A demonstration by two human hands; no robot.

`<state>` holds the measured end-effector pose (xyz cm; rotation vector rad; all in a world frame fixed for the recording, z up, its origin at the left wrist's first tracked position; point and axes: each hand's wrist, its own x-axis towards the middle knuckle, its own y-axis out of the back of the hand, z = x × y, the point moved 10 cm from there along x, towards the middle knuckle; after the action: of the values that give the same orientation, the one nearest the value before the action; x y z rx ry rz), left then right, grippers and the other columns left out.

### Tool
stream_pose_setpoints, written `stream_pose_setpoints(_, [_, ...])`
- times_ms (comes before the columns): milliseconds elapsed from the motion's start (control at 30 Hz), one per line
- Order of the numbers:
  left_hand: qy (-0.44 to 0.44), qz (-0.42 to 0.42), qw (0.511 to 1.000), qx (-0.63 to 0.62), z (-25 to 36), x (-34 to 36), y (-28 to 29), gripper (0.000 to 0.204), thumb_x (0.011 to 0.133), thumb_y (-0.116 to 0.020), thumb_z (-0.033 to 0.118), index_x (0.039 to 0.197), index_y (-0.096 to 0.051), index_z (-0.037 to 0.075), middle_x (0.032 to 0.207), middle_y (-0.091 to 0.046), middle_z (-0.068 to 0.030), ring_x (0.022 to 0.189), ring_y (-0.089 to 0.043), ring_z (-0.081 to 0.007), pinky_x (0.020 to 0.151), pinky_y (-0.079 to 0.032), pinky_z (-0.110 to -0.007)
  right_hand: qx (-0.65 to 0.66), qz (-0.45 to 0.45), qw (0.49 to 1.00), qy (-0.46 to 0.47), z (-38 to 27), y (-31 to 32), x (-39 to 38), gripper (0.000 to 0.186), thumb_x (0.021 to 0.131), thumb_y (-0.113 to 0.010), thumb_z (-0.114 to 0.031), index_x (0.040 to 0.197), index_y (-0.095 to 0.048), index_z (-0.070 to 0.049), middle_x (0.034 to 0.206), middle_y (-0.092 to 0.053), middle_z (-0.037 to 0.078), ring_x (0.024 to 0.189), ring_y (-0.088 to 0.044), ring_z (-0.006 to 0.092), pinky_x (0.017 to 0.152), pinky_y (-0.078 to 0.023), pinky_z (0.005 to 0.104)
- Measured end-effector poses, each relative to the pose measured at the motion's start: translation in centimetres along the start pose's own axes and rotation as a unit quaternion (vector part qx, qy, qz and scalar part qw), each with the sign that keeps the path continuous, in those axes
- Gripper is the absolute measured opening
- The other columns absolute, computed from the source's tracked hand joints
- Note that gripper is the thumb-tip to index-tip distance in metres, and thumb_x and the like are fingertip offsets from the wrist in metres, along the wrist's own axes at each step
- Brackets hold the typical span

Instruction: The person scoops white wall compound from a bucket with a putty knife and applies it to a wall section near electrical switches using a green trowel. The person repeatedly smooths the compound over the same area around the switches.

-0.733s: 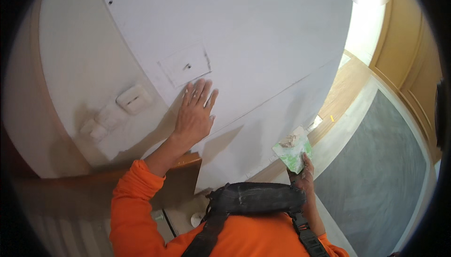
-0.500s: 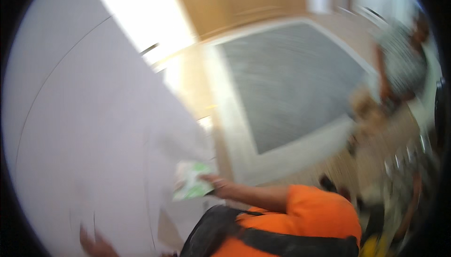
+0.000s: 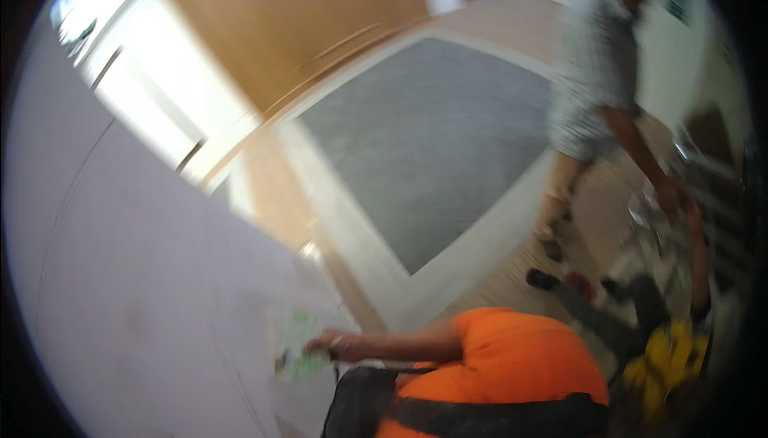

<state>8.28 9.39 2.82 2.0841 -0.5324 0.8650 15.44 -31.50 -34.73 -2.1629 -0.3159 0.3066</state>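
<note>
My right arm, in an orange sleeve, reaches left across the lower middle of the view. My right hand (image 3: 328, 346) is closed on the edge of a thin green-and-white piece (image 3: 300, 354), whose exact kind is too blurred to make out. The piece is in front of a large pale lilac panel (image 3: 152, 270); whether it touches it I cannot tell. A black bag (image 3: 360, 402) with a wide dark strap lies against my orange shirt (image 3: 520, 350). No part of my left hand shows.
A grey mat (image 3: 432, 142) with a pale border covers the floor ahead, before brown wooden panels (image 3: 304, 14). At the right stands a person in a patterned shirt (image 3: 584, 86), an arm stretched toward another low-down person's raised hand. That person wears yellow (image 3: 660, 362).
The view has swung to the right, shifting the scene leftward. My left hand has dropped out of sight at the lower left. My right hand still holds the green-and-white piece.
</note>
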Motion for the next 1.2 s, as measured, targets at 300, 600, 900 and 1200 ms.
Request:
stream_pose_setpoints(300, [-0.137,0.135,0.979,-0.074,9.0,4.9,5.3,0.016,0.082,-0.076,0.015,0.097,-0.073,0.01,0.136,-0.061,-0.0041,0.138,-0.047,-0.0268,0.118,-0.035,-0.051,-0.461,0.056,0.852,0.244,-10.2,-9.4,1.3,0.021,0.099,-0.064,-0.014,0.111,-0.069,0.003,0.102,-0.071,0.005,0.09,-0.065,0.0156,0.082,-0.051,0.0322])
stream_pose_setpoints(600, [-0.181,0.156,0.967,-0.088,7.5,4.2,8.0,0.007,0.086,-0.072,0.014,0.091,-0.073,0.008,0.125,-0.066,-0.0005,0.133,-0.05,-0.0242,0.117,-0.035,-0.05,-0.534,-0.07,0.701,0.467,-5.8,-30.5,2.7,0.023,0.097,-0.059,-0.005,0.118,-0.066,-0.002,0.11,-0.064,0.014,0.094,-0.066,0.0315,0.079,-0.053,0.0393])
stream_pose_setpoints(900, [-0.194,0.163,0.963,-0.095,7.2,4.4,8.2,0.008,0.085,-0.071,0.013,0.09,-0.075,0.008,0.113,-0.07,0.0004,0.129,-0.052,-0.0225,0.113,-0.034,-0.051,-0.513,-0.021,0.664,0.544,-2.9,-34.2,3.6,0.054,0.085,-0.065,0.004,0.137,-0.059,-0.01,0.117,-0.062,0.016,0.104,-0.064,0.0335,0.085,-0.055,0.0411])
stream_pose_setpoints(1200, [-0.209,0.136,0.96,-0.126,6.5,4.8,8.2,0.013,0.079,-0.076,0.013,0.091,-0.075,0.008,0.112,-0.069,0.0007,0.128,-0.052,-0.0207,0.112,-0.033,-0.05,-0.429,0.086,0.723,0.535,-4.5,-33.2,1.2,0.02,0.096,-0.06,-0.001,0.114,-0.064,0.005,0.11,-0.06,0.016,0.095,-0.063,0.029,0.08,-0.052,0.0365])
